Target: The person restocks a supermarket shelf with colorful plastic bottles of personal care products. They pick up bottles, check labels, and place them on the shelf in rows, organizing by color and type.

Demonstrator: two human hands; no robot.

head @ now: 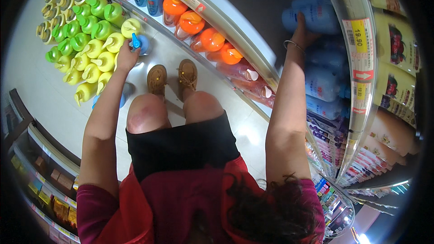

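My left hand (128, 56) grips a blue pump bottle (145, 45) near its pump head, low over the tiled floor (154, 39). Beside it, yellow pump bottles (105, 60) stand in rows. Up on the dark shelf to the right, my right hand (305, 28) is around a blue bottle (312, 15), its thumb across the front. More blue bottles (322, 83) sit on that shelf just below the hand. Partly hidden behind my left forearm, another blue bottle (127, 90) is on the floor.
Green pump bottles (90, 23) and cream-coloured bottles (62, 1) crowd the floor at upper left. Orange-capped bottles (200, 28) line the lower shelf. A shelf edge with price labels (361, 47) curves past on the right. Another shelf unit (47, 183) stands at lower left.
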